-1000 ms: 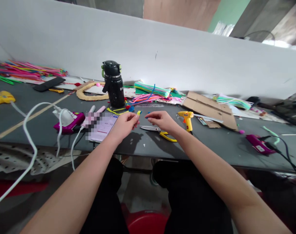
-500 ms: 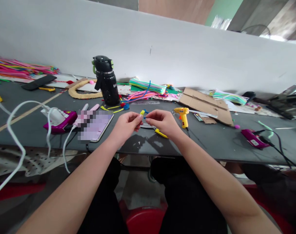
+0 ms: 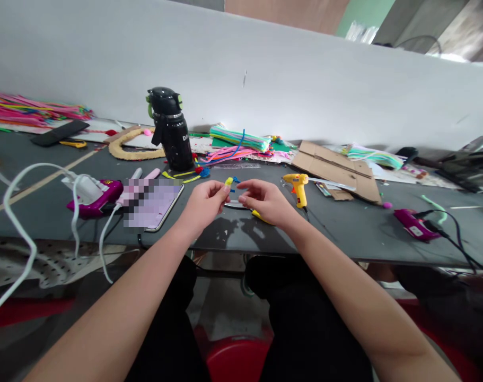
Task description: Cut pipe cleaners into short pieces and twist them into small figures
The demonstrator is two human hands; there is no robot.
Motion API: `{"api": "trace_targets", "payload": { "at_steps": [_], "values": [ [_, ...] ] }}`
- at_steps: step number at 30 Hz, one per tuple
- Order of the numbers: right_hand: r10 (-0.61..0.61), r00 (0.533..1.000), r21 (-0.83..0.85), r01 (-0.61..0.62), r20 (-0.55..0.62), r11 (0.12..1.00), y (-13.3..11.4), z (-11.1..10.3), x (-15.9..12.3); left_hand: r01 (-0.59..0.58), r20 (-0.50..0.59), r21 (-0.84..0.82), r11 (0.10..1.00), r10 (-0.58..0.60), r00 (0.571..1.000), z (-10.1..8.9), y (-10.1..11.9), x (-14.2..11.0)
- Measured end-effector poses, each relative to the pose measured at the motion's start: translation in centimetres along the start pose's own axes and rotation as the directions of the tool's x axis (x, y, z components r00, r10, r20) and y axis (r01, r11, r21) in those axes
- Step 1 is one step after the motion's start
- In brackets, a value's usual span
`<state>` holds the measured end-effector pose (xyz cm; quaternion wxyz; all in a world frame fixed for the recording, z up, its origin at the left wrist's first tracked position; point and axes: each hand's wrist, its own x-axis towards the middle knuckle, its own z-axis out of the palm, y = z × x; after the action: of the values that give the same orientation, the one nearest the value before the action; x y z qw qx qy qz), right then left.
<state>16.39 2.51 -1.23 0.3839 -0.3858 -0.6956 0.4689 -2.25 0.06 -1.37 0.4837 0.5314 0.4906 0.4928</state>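
Observation:
My left hand [image 3: 207, 204] pinches a small yellow fuzzy pipe-cleaner piece [image 3: 229, 181] between thumb and forefinger. Blue pipe cleaner [image 3: 236, 180] shows just to the right of the yellow part and seems joined to it. Close by on the right, my right hand [image 3: 267, 201] has its thumb and forefinger apart, with nothing visible between them. Beneath the hands a yellow-handled metal tool [image 3: 260, 215] lies on the grey table, partly hidden by my right hand. A yellow glue gun [image 3: 300, 190] stands to the right of my right hand.
A black bottle [image 3: 175, 138] stands behind my left hand, near yellow, blue and red pipe-cleaner pieces [image 3: 201, 171]. A phone [image 3: 167, 207] and a purple power block [image 3: 94, 204] with white cables lie left. Pipe-cleaner bundles [image 3: 241, 138] and cardboard [image 3: 340, 170] line the white partition.
My right thumb and forefinger have come apart and let go of the blue pipe cleaner. My left hand keeps its pinch on the yellow piece, shifted slightly left in view.

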Motion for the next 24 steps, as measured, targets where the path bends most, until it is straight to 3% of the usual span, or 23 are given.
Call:
{"api": "trace_targets", "payload": {
  "at_steps": [3, 9, 14, 16, 21, 24],
  "values": [
    [0.002, 1.0, -0.059, -0.002, -0.016, 0.998, -0.1, -0.9, -0.1, -0.004, -0.003, -0.001, 1.0, 0.004, 1.0, -0.4, 0.4, 0.1],
    [0.047, 0.996, 0.122, -0.037, -0.075, 0.992, 0.6, -2.1, 0.0, -0.007, 0.061, -0.019, 1.0, 0.008, 0.998, -0.6, 0.8, -0.1],
    [0.051, 0.997, 0.188, -0.04, -0.056, 0.981, 0.1, -2.0, -0.2, 0.007, 0.114, -0.051, 0.999, -0.001, 0.993, -0.3, 1.4, -0.5],
    [0.027, 0.997, 0.177, -0.014, -0.068, 0.984, -0.3, -2.0, -0.4, 0.01, 0.119, -0.05, 0.999, -0.004, 0.993, -0.3, 1.5, -0.6],
    [-0.08, 0.985, -0.03, 0.076, -0.152, 0.997, -1.1, -2.1, -0.7, 0.035, 0.153, -0.081, 0.996, -0.023, 0.988, -0.4, 1.4, -0.4],
    [-0.073, 0.98, 0.04, 0.082, -0.185, 0.996, -1.4, -2.2, -0.9, 0.066, 0.174, -0.125, 0.99, -0.043, 0.984, -0.4, 1.4, -0.5]
  ]
}}
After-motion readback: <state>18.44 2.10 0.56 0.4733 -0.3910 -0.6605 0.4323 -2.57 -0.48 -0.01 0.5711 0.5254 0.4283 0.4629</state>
